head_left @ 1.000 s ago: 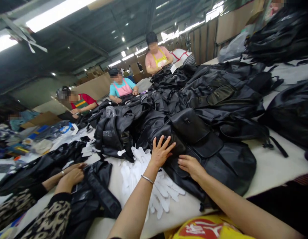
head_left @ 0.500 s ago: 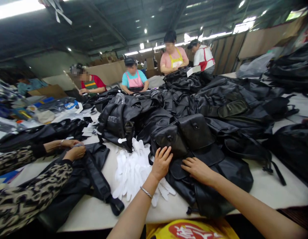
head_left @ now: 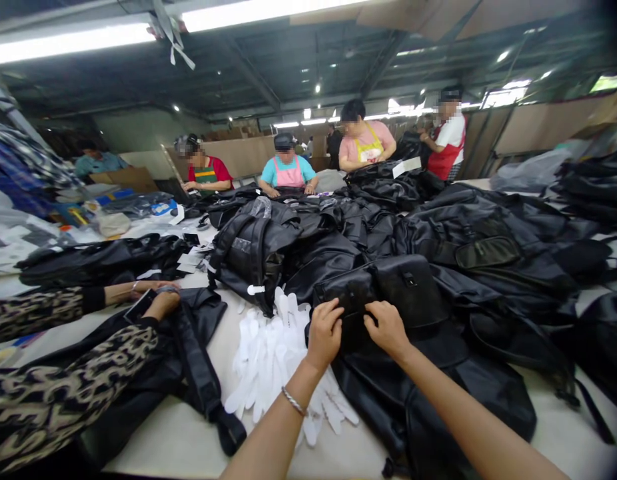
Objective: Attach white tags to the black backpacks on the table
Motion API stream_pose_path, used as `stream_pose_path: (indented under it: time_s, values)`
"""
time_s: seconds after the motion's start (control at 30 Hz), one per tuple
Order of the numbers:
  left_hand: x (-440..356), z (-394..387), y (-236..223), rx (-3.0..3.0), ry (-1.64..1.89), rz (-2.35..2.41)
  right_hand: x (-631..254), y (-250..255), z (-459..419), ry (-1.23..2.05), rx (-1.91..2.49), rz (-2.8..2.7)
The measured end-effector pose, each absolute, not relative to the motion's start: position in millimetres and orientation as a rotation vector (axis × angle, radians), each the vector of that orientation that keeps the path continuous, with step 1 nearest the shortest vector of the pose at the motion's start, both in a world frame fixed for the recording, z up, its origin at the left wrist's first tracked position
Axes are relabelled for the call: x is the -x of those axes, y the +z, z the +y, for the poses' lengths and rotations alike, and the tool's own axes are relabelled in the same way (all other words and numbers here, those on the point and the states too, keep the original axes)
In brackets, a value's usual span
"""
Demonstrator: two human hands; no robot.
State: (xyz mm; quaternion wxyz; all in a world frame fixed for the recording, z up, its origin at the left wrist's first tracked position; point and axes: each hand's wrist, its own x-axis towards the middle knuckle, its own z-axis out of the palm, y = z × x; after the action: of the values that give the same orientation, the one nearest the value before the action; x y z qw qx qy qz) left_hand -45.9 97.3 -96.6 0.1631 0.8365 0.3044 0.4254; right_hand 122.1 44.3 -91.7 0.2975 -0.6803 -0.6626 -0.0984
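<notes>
A black leather-look backpack (head_left: 473, 393) lies before me, its two front pockets with buckled flaps facing up. Against the lower edge of the left pocket (head_left: 346, 290), my left hand (head_left: 324, 333) is closed with bent fingers on the material. My right hand (head_left: 388, 328) is closed on the backpack between the two pockets, fingers curled and thumb tucked below them. Both fingertips partly hide what they grip. A spread pile of white glove-like pieces (head_left: 268, 360) lies left of my left wrist, partly behind my forearm.
More black backpacks (head_left: 333, 230) are heaped beyond mine and to the right. At left, a co-worker's hands (head_left: 163, 300) work on another black bag (head_left: 153, 367). White tags (head_left: 191, 259) lie on the pale table (head_left: 153, 437). Several people stand across the table.
My right hand has moved up from the flap below to the pockets, and its fingers have curled. My left hand's fingers have bent more. The view has tilted up and left.
</notes>
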Motion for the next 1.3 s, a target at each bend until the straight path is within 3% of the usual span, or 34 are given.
stream_pose_path:
  time_s: [0.27, 0.43, 0.57, 0.73, 1.1, 1.3]
  values:
    - [-1.9, 98.2, -68.9, -2.063, 1.134, 1.225, -93.1, -87.2, 39.2, -0.241, 1.847, -1.441]
    - [1.4, 100.9, -65.7, -1.503, 0.848, 1.005, -97.4, -76.8, 33.3, -0.238, 1.798, -1.363]
    - [13.8, 108.7, -60.4, -1.144, 0.625, 0.761, -99.2, -78.4, 31.6, 0.143, 1.645, -1.289]
    - [1.5, 117.8, -55.1, -0.985, 0.612, 0.898, -94.6, -78.2, 35.2, 0.632, 1.461, -1.02]
    - [0.4, 123.7, -34.7, -0.684, 0.429, 0.837, -95.6, -87.3, 7.5, 0.912, 1.405, -0.684]
    - [2.5, 125.9, -36.9, -0.637, 0.395, 0.813, -91.7, -97.2, 17.7, 0.872, 1.327, -0.616]
